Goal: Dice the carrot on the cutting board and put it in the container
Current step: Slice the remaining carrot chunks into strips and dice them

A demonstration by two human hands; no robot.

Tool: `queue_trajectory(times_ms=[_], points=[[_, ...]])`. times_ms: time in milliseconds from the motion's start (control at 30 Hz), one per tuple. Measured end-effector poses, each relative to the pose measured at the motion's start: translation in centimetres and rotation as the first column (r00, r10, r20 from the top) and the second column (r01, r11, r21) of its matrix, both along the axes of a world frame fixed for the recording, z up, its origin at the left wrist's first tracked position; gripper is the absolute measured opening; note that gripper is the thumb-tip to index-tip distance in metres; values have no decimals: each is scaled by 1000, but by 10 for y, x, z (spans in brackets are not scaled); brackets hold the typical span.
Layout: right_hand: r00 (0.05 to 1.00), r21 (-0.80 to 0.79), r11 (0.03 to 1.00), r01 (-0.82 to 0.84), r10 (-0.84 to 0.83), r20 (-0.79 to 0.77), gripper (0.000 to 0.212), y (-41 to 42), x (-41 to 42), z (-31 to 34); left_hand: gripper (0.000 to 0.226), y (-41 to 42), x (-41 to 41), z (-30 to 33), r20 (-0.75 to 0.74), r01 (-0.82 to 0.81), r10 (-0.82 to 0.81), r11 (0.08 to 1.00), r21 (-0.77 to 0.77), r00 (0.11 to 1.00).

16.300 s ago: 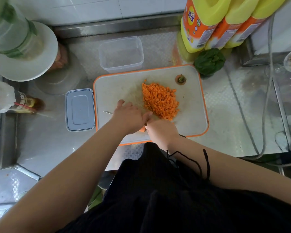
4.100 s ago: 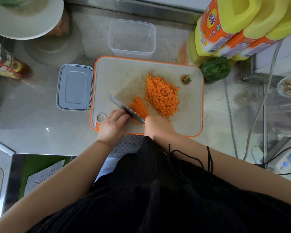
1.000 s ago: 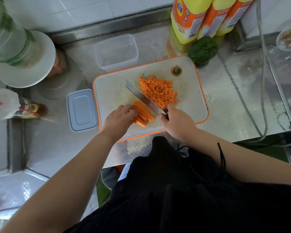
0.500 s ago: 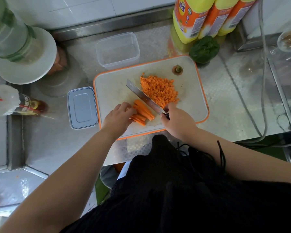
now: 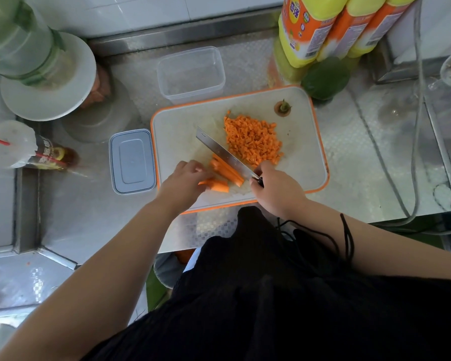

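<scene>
A white cutting board (image 5: 307,162) with an orange rim lies on the steel counter. A heap of diced carrot (image 5: 253,139) sits on its middle, and the cut-off carrot top (image 5: 283,108) lies near its far right corner. Carrot sticks (image 5: 227,169) lie at the front of the board, a few more (image 5: 218,185) under my left fingers. My left hand (image 5: 184,182) pinches those sticks. My right hand (image 5: 276,188) grips the handle of a knife (image 5: 223,152), whose blade lies slanted between the sticks and the diced heap. The clear container (image 5: 190,72) stands beyond the board with nothing in it.
A grey lid (image 5: 132,160) lies left of the board. Yellow and orange bottles (image 5: 331,24) and a green pepper (image 5: 324,79) stand at the back right. A white plate (image 5: 50,82) with a green bottle and a sauce bottle (image 5: 47,157) are at the left. Cables run along the right.
My left hand has drawn a few carrot sticks apart from the bundle, toward the board's front. The knife and my right hand have hardly moved.
</scene>
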State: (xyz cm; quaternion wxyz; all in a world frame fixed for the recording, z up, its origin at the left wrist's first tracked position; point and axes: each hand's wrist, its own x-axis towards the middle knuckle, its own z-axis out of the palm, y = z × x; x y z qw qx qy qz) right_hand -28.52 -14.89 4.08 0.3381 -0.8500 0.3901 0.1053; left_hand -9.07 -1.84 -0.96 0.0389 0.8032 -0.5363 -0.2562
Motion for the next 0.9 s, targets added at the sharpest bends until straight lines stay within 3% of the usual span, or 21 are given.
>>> queue_trajectory(times_ms=[300, 433, 733, 900], points=[[998, 42, 998, -53, 54, -17, 22, 0, 11, -1, 42, 7, -13, 1, 77, 144, -136, 984, -108, 988], [996, 55, 995, -87, 89, -30, 23, 1, 17, -1, 30, 4, -11, -6, 157, 167, -146, 977, -129, 977], [989, 56, 991, -126, 130, -75, 16, 7, 29, -6, 29, 5, -4, -3, 136, 210, -194, 970, -120, 972], [990, 87, 991, -107, 113, -79, 14, 9, 29, -9, 35, 20, -13, -1, 198, 187, -131, 937, -296, 971]])
